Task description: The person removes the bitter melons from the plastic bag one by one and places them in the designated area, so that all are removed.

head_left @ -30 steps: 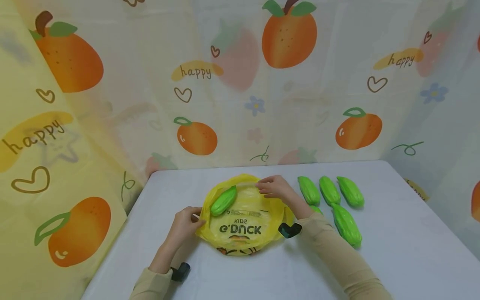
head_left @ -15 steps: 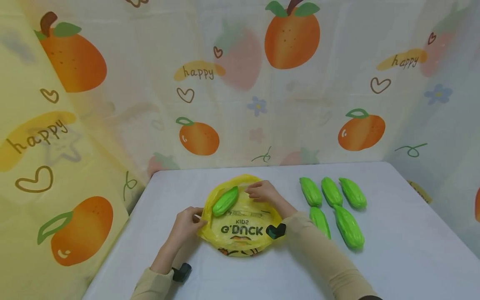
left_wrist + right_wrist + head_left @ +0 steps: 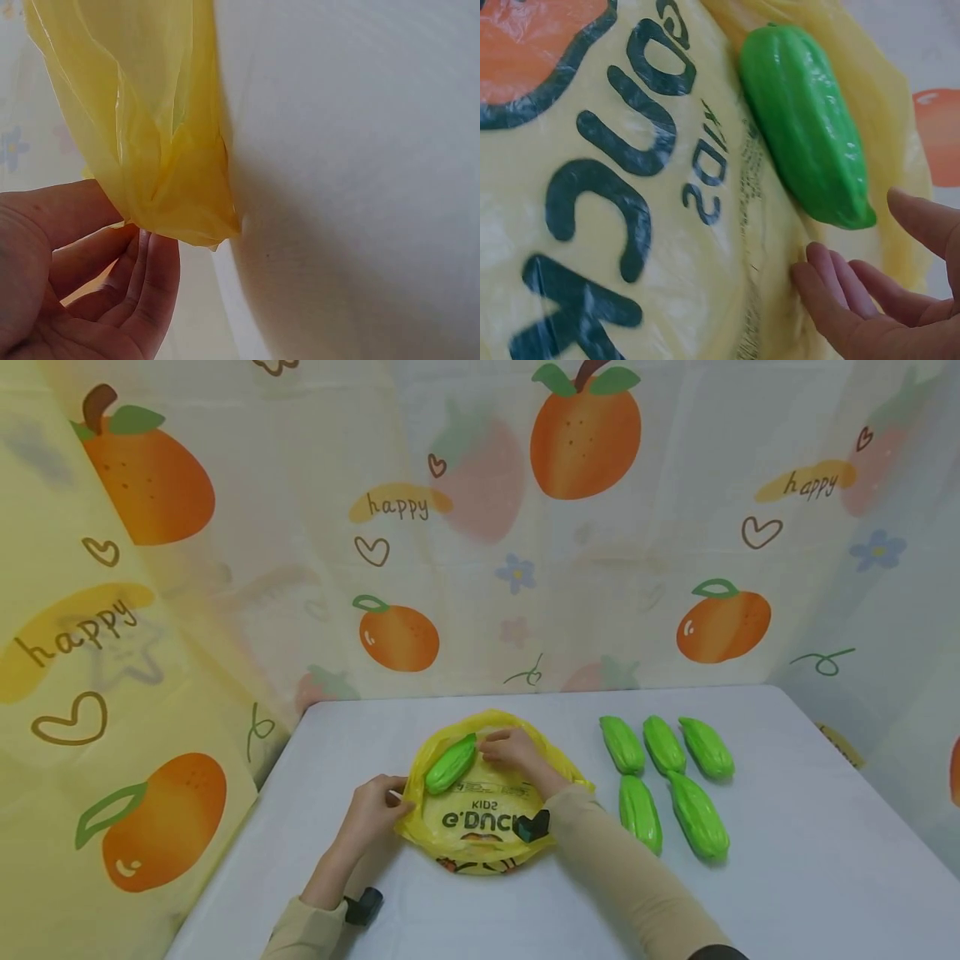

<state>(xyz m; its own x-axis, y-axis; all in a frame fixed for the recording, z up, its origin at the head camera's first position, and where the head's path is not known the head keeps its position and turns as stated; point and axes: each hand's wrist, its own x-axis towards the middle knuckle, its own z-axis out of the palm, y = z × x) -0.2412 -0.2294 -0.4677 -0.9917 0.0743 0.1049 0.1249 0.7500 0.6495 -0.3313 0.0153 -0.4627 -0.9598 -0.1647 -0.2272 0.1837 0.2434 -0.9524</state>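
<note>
A yellow plastic bag with dark printed letters lies on the table with its mouth spread wide. Inside it, toward the back left, rests a glossy green ridged toy gourd. My left hand pinches the bag's left edge; in the left wrist view the yellow film gathers between thumb and fingers. Over the bag's interior is my right hand, just right of the gourd's tip. The right wrist view shows its thumb and fingers apart, near the pointed end of the gourd, holding nothing.
To the right of the bag, several more green gourds lie on the white-covered table in a loose group. My right forearm passes in front of the bag's right side. A fruit-printed cloth hangs behind and at the sides.
My right hand has moved left from the bag's back right rim to beside the gourd inside. The front-left gourd of the loose group is uncovered by my arm. My left hand keeps its grip.
</note>
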